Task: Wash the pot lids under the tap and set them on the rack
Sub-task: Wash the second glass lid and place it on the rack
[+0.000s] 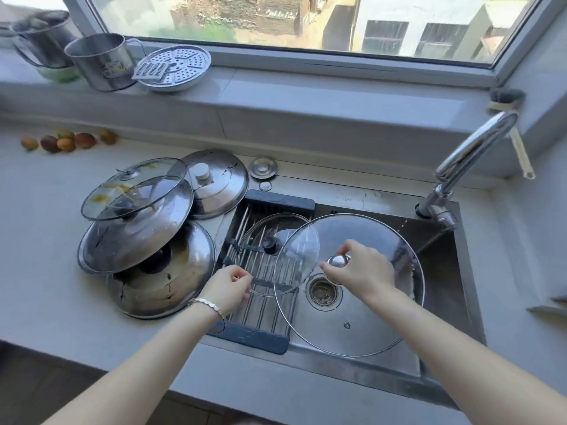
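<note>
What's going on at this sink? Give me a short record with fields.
Right hand: grips the knob of a big glass lid, held over the sink
Left hand: at the rim of a small glass lid lying on the rack
Tap: no water visible
Counter, left: pile of dirty lids
Sill: two metal mugs, steamer plate

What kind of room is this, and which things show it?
Most likely a home kitchen: a steel sink with a tap under a window, a pile of dirty pot lids on the counter, and fruit by the wall.
</note>
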Motion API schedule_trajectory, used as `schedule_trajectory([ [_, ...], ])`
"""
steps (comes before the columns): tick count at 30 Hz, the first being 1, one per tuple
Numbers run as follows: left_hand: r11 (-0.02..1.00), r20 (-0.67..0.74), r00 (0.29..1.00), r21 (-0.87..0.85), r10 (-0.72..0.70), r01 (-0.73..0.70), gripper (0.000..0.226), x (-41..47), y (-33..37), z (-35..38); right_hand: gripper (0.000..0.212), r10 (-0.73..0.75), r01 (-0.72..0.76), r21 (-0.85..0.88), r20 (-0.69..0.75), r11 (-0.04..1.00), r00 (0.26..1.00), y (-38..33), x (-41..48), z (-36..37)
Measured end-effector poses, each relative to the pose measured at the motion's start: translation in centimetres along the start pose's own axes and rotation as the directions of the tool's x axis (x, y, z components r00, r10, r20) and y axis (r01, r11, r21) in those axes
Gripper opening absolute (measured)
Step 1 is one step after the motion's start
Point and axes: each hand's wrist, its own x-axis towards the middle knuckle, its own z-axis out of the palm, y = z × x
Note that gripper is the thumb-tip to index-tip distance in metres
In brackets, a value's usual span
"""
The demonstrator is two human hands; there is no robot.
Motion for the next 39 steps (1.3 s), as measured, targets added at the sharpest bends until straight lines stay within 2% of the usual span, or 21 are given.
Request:
schedule_trajectory([
  [3,1.000,0.016,1.000,0.017,-0.010,0.010,0.015,1.0,-1.6,-2.3,0.033,-0.124,0.129,-0.188,0.035,0.974,0.992,-3.1,0.2,2.3],
  [6,0.999,0.044,0.999,0.032,-0.015,0.014,0.015,2.2,-2.7,-4.1,0.035,-0.172,0.189,-0.269,0.088,0.944,0.981,-5.8,1.0,5.1],
  [14,0.999,0.115,0.993,-0.052,-0.008,0.014,0.018,4.8,-5.0,-7.2,0.036,-0.099,0.135,-0.296,0.134,0.945,0.986,-10.3,3.6,10.4],
  [22,0.988,0.112,0.994,-0.155,-0.007,0.025,0.020,6.2,-5.6,-8.0,0.039,-0.041,0.086,-0.210,0.212,0.974,0.976,-11.2,3.1,12.6],
  [26,0.982,0.129,0.992,-0.185,-0.013,0.036,0.018,6.6,-5.0,-8.3,0.051,-0.006,0.107,-0.216,0.422,0.970,0.907,-11.0,4.0,11.3],
  [27,0.959,0.110,0.994,-0.278,-0.016,0.047,0.015,7.0,-4.7,-8.6,0.054,0.011,0.112,-0.232,0.470,0.966,0.882,-11.2,4.3,10.6],
  [28,0.900,0.078,0.996,-0.431,-0.039,0.069,0.013,7.3,-4.0,-9.2,0.054,0.022,0.122,-0.256,0.497,0.959,0.868,-11.5,4.7,9.9],
  [29,0.772,0.045,0.996,-0.629,-0.076,0.088,0.017,7.9,-3.3,-10.3,0.050,0.018,0.142,-0.281,0.498,0.949,0.867,-12.0,5.0,9.1],
  [30,0.594,0.033,0.994,-0.799,-0.104,0.089,0.021,8.5,-2.5,-11.6,0.044,-0.001,0.162,-0.295,0.480,0.942,0.877,-12.5,5.3,8.4],
  [31,0.437,0.009,0.994,-0.898,-0.109,0.056,0.022,9.3,-1.9,-13.0,0.041,-0.035,0.182,-0.289,0.448,0.940,0.893,-13.2,5.6,7.8],
  [32,0.351,-0.020,0.994,-0.936,-0.104,0.018,0.020,10.0,-1.2,-14.5,0.039,-0.074,0.197,-0.262,0.416,0.945,0.906,-14.0,5.8,7.2],
  [33,0.320,-0.049,0.989,-0.947,-0.137,-0.003,0.016,10.7,-0.6,-15.9,0.038,-0.111,0.208,-0.216,0.392,0.954,0.913,-14.9,6.0,6.7],
  [35,0.250,-0.098,0.947,-0.968,-0.306,-0.019,0.013,12.8,-0.4,-18.1,0.035,-0.169,0.217,-0.100,0.353,0.971,0.920,-16.5,6.5,6.0],
  [37,0.094,-0.066,0.894,-0.995,-0.443,-0.027,0.016,14.3,-0.6,-19.6,0.032,-0.201,0.217,-0.016,0.319,0.976,0.926,-17.9,6.8,5.6],
  [39,0.021,-0.003,0.879,-1.000,-0.476,0.008,0.017,14.3,-0.4,-20.1,0.029,-0.215,0.220,0.018,0.302,0.975,0.929,-18.7,7.0,5.6],
])
